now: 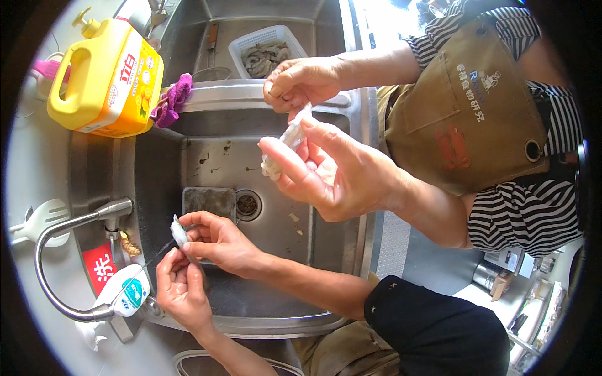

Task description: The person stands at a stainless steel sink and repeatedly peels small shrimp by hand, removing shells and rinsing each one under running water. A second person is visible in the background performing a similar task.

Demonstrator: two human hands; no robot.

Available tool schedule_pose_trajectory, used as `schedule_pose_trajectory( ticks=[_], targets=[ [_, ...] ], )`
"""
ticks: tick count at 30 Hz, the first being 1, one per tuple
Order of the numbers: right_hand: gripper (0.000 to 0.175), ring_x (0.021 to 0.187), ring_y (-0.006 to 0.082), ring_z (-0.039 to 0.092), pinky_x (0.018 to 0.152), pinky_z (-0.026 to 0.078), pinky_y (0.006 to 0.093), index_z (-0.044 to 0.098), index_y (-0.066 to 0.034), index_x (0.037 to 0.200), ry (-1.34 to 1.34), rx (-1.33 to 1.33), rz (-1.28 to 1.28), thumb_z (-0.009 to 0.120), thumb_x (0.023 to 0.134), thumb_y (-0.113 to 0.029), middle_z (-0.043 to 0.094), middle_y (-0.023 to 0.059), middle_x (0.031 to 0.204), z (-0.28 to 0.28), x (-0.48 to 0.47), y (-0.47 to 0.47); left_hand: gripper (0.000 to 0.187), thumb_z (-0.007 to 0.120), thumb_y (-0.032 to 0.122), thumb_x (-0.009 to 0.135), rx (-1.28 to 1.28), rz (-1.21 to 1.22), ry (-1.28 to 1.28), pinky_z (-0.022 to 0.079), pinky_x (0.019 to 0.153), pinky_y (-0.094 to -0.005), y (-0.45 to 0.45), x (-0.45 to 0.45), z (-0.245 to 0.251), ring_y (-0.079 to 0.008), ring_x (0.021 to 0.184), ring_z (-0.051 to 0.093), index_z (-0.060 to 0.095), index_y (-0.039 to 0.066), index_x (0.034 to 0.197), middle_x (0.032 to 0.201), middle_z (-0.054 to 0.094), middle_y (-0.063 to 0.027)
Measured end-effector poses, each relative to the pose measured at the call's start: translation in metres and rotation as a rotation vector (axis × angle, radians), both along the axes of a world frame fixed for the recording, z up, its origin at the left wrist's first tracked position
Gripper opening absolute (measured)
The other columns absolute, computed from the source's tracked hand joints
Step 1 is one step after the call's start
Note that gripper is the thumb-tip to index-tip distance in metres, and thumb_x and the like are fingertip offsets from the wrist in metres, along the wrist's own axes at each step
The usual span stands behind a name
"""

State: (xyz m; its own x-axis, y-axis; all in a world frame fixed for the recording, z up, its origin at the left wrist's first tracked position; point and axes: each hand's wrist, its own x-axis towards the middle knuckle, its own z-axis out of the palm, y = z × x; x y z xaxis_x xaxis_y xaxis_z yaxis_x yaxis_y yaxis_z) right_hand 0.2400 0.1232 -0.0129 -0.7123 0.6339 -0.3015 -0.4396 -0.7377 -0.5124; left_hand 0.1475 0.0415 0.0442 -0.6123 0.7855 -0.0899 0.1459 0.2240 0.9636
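Note:
My right hand (223, 244) reaches in from the right and pinches a pale, peeled-looking shrimp (178, 232) between thumb and fingers. Below it, my left hand (186, 289) has its fingertips and thumb at the shrimp's lower end; its contact there is partly hidden. A thin line, apparently a thread of water, runs from the spout of the curved faucet (42, 263) towards the shrimp. Both hands are over the stainless steel sink (277, 239). Under them lies a metal block or tray (209, 202) beside the drain (248, 205).
A co-worker's left hand (338, 174) holds a larger shrimp (289, 145), with their other hand (305, 84) close by. A white basket (235, 51) of shrimp sits in the far basin. A yellow detergent jug (106, 80), purple cloth (174, 103) and white bottle (129, 289) line the sink.

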Motion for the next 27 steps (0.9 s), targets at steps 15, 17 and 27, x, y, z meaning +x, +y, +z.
schedule_pose_trajectory(
  ticks=[15, 17, 27],
  targets=[
    [0.037, 0.111, 0.0196, 0.061, 0.094, 0.053, 0.0336, 0.048, 0.0021, 0.133, -0.019, -0.319, -0.238, 0.057, 0.101, -0.013, 0.061, 0.0148, 0.123, -0.001, 0.02, -0.002, 0.035, 0.076, -0.001, 0.081, -0.171, -0.146, 0.094, 0.054, 0.079, -0.0275, 0.005, 0.014, -0.002, -0.0156, 0.087, 0.064, 0.063, -0.004, 0.113, 0.103, 0.062, -0.0088],
    [0.036, 0.114, 0.0206, 0.06, 0.095, 0.052, 0.0339, 0.048, 0.0017, 0.134, -0.06, -0.323, -0.25, 0.054, 0.102, -0.013, 0.06, 0.0143, 0.126, 0.006, 0.017, -0.003, 0.036, 0.077, -0.002, 0.08, -0.174, -0.147, 0.05, 0.055, 0.076, -0.0276, 0.003, 0.018, -0.009, -0.0158, 0.086, 0.065, 0.063, -0.005, 0.113, 0.102, 0.062, -0.0091],
    [0.034, 0.102, 0.012, 0.063, 0.088, 0.054, 0.0287, 0.06, 0.0025, 0.124, -0.259, -0.143, -0.11, 0.064, 0.098, -0.018, 0.068, 0.0093, 0.115, 0.012, 0.015, -0.003, 0.029, 0.064, -0.005, 0.083, -0.177, -0.039, -0.06, 0.052, 0.067, -0.0252, 0.007, 0.026, -0.02, -0.0127, 0.079, 0.062, 0.062, -0.006, 0.112, 0.092, 0.065, -0.008]
  ],
)
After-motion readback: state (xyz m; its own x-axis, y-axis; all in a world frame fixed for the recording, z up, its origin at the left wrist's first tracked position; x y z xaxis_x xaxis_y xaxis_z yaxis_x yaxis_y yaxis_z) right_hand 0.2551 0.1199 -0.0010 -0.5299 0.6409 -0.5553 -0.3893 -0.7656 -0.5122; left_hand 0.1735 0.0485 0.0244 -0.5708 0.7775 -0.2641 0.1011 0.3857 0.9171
